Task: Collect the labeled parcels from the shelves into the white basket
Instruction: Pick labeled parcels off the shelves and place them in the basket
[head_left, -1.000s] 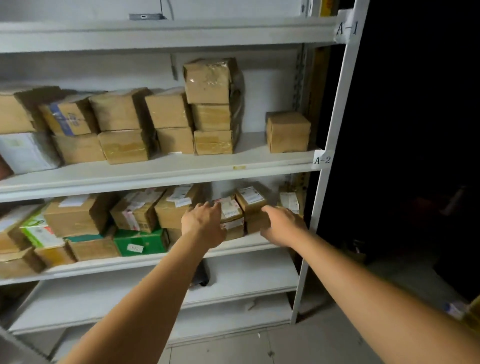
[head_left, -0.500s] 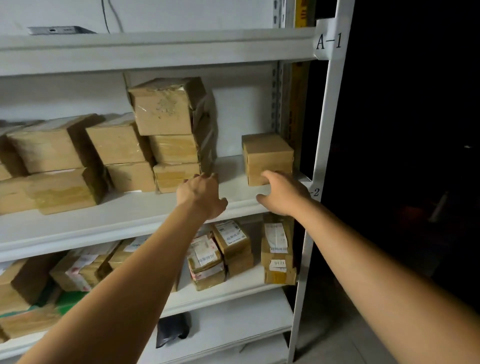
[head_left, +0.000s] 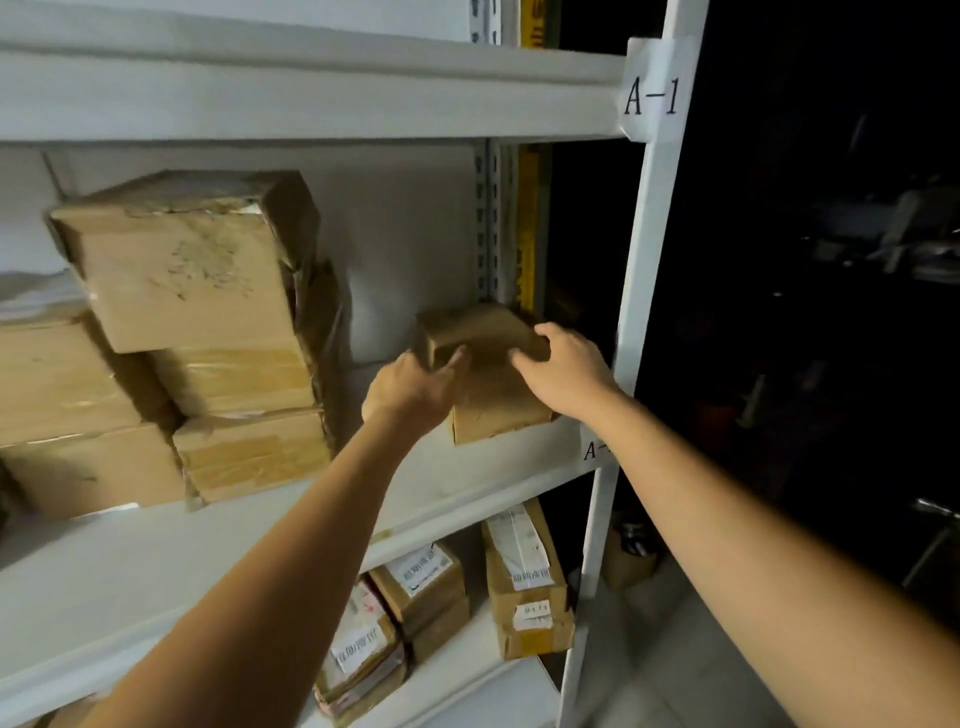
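Two hands are gripping the box (head_left: 501, 415), centre frame.
Left hand (head_left: 415, 392) and right hand (head_left: 569, 371) are curling fingers round it; squeezing evenly and lifting level seems wisest.

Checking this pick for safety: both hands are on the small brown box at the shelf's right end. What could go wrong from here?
1. The small brown box shows no label on its visible faces; it may be the wrong pick.
2. The left hand and right hand hold it only near its top; it could slip and fall.
3. The uneven box stack stands close to the left arm; a bump might topple it.
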